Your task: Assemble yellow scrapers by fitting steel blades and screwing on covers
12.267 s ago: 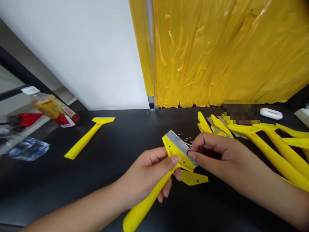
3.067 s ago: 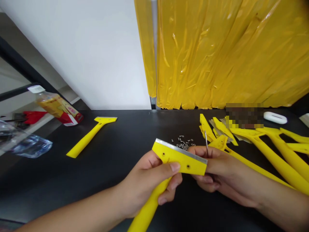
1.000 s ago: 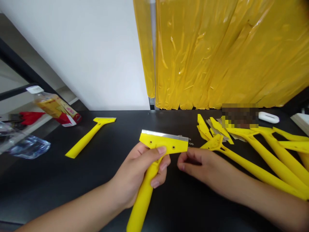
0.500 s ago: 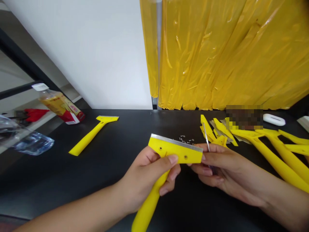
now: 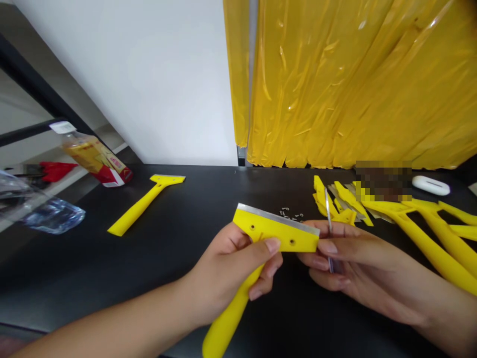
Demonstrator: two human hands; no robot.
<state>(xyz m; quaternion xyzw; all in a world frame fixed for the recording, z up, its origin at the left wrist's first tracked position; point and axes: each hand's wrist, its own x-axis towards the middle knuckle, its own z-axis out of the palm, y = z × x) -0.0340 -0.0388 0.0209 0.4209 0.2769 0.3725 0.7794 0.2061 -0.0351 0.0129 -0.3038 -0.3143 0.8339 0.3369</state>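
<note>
While the left hand wraps its grip around the neck of a yellow scraper, thumb pressed on the flat head, the tool is held above the black table with its metal blade edge facing away from the person and its handle running down toward the lower edge of the view. The right hand meets the right end of the scraper head, its fingers closed on a thin metal tool whose shaft stands nearly upright between them; whether that is a screwdriver or tweezers cannot be told. Just behind the scraper head, a scatter of tiny screws lies on the table. To the right, a pile of yellow scraper parts spreads across the table, handles pointing toward the right edge. Another finished scraper lies well apart on the left, near a tipped drink bottle and a crumpled clear plastic bag. A white case rests at the far right. Yellow plastic sheeting hangs behind the table beside a white wall.
</note>
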